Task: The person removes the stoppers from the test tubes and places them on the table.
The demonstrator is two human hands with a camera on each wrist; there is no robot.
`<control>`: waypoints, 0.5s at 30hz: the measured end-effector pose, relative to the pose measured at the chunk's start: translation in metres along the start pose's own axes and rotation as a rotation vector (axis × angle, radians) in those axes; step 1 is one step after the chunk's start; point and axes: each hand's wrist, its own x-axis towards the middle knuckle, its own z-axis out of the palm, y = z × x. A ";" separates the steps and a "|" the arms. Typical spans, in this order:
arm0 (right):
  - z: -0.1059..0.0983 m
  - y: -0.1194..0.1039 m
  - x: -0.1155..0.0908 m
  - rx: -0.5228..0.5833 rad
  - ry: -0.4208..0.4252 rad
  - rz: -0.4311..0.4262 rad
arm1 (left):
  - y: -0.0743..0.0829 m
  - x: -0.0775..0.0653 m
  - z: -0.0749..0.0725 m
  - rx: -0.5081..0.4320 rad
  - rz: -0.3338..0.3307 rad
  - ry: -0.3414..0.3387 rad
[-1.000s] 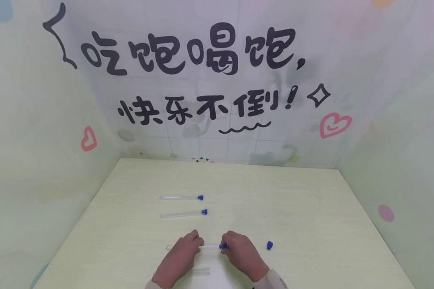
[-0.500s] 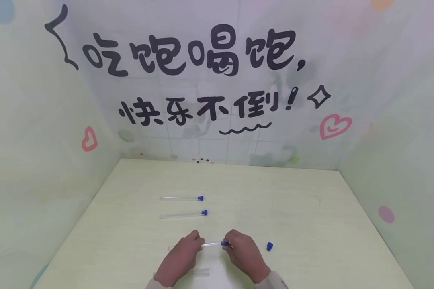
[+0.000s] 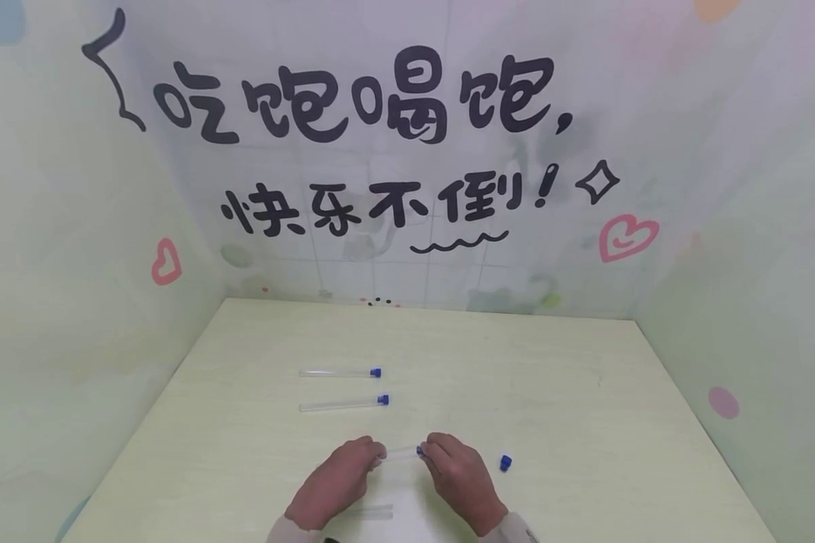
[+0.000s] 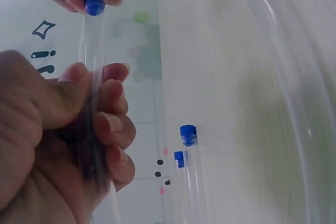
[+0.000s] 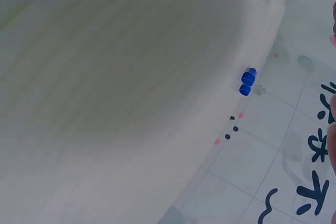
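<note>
My left hand [image 3: 336, 479] holds a clear test tube [image 3: 401, 455], its fingers curled around the tube in the left wrist view. At the tube's far end sits a blue stopper [image 4: 94, 4], which my right hand [image 3: 463, 479] pinches between thumb and fingers. How deep the stopper sits in the mouth I cannot tell. The tube runs between both hands just above the table, its right end slightly higher. Only finger edges [image 5: 333, 135] show at the right border of the right wrist view.
Two test tubes with blue stoppers, a farther one [image 3: 336, 373] and a nearer one [image 3: 342, 405], lie on the pale table [image 3: 550, 377]. A loose blue stopper [image 3: 505, 462] lies right of my right hand. An open-ended clear tube [image 3: 376, 513] lies nearer me, partly behind my left hand.
The held tube has risen a little and tilted, its stoppered end moving up. Its left end, earlier showing past my left hand, is now hidden. The tubes and loose stopper on the table stay put.
</note>
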 end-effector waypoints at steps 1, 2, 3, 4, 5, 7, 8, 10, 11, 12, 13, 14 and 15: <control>0.000 0.000 0.000 0.002 0.025 -0.016 | 0.000 0.000 -0.001 -0.013 0.004 -0.002; 0.000 0.001 -0.001 0.004 0.046 -0.029 | -0.001 -0.001 -0.002 -0.025 0.007 -0.006; 0.000 0.001 -0.001 0.003 0.066 -0.043 | -0.001 -0.001 -0.003 -0.035 0.019 -0.007; 0.001 0.001 -0.001 -0.001 0.086 -0.056 | -0.002 0.000 -0.003 -0.045 0.034 -0.007; 0.001 0.001 -0.001 -0.005 0.102 -0.064 | -0.002 -0.001 -0.004 -0.050 0.045 -0.006; 0.001 0.001 -0.002 -0.014 0.124 -0.078 | -0.003 0.000 -0.005 -0.052 0.066 -0.005; 0.001 0.001 -0.002 -0.017 0.126 -0.079 | -0.003 0.000 -0.005 -0.049 0.075 -0.001; 0.000 0.002 -0.003 -0.018 0.118 -0.073 | -0.002 0.001 -0.005 -0.025 0.092 0.022; 0.000 0.002 -0.003 -0.014 0.101 -0.062 | -0.002 0.001 -0.005 -0.007 0.093 0.036; -0.001 0.002 -0.003 -0.007 0.081 -0.048 | -0.001 0.002 -0.005 0.011 0.094 0.053; -0.002 0.002 -0.003 -0.001 0.057 -0.032 | -0.001 0.003 -0.004 0.027 0.092 0.076; -0.003 0.002 -0.003 0.005 0.032 -0.017 | 0.000 0.004 -0.004 0.052 0.092 0.100; -0.004 0.002 -0.004 0.013 0.008 0.002 | 0.001 0.004 -0.004 0.072 0.092 0.121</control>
